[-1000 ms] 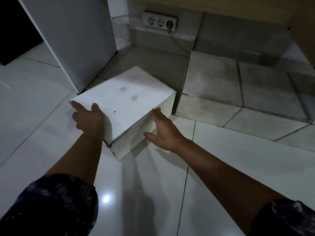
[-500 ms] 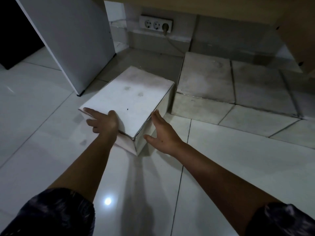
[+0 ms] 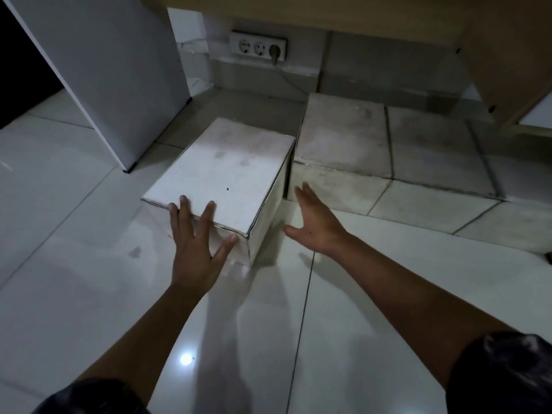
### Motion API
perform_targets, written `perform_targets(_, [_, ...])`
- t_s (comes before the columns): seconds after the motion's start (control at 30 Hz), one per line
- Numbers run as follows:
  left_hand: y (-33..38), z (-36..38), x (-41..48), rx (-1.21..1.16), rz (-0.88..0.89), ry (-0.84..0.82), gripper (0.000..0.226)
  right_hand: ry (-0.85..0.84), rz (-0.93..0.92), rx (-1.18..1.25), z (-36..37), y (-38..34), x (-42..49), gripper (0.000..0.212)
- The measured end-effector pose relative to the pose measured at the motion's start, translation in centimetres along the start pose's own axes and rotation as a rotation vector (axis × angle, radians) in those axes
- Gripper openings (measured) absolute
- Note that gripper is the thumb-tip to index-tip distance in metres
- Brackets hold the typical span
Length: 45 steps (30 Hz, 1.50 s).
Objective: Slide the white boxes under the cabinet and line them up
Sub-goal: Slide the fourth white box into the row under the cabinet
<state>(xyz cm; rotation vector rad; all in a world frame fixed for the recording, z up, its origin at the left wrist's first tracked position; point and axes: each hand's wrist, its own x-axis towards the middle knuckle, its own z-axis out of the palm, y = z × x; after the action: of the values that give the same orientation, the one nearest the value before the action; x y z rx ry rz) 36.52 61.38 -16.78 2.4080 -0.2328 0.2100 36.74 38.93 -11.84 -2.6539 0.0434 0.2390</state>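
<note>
We can read no text, label, brand, number or sign here. The white box (image 3: 222,171) touched by the left grip (image 3: 194,249) shows only faint smudges and a small dark speck on its top. The socket strip (image 3: 258,49) on the wall, far beyond that grip, bears no legible lettering.

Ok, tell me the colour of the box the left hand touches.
The box is white with faint grey smudges on top; head view shows it best.
</note>
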Motion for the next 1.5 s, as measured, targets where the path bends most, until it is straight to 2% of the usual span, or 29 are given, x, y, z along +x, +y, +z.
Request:
perform_targets(0.2, [0.9,1.0,1.4,-0.001,-0.020,0.013,0.076,0.011,0.181,-0.186,-1.9,3.4,1.5,0.093])
perform_targets(0.4, [2.3,1.5,4.9,0.035,-0.085,-0.045,0.079,-0.003,0.221,-0.336,-2.9,6.7,1.8,0.107])
perform_targets(0.5, [2.7,1.7,6.9,0.046,-0.075,-0.131,0.080,0.077,0.166,-0.367,-2.6,7.2,1.7,0.104])
perform_targets(0.57, [2.8,1.7,8.2,0.010,-0.065,-0.243,0.082,0.187,0.120,-0.374,-2.5,7.3,1.7,0.097])
perform_targets(0.63, [2.9,1.4,9.7,0.004,-0.076,-0.359,0.083,0.221,0.116,-0.390,-2.5,7.6,2.0,0.097])
perform_targets(0.87, [3.5,1.6,13.0,0.078,-0.095,-0.510,0.085,0.160,0.159,-0.377,-1.5,7.8,2.7,0.116])
perform_targets(1.07, [5.0,1.8,14.9,0.125,-0.095,-0.572,0.079,0.111,0.149,-0.392,-2.3,7.8,2.4,0.117])
perform_targets(1.5, [6.6,3.5,16.4,0.165,-0.089,-0.601,0.080,0.021,0.127,-0.288,-3.3,7.9,2.3,0.119])
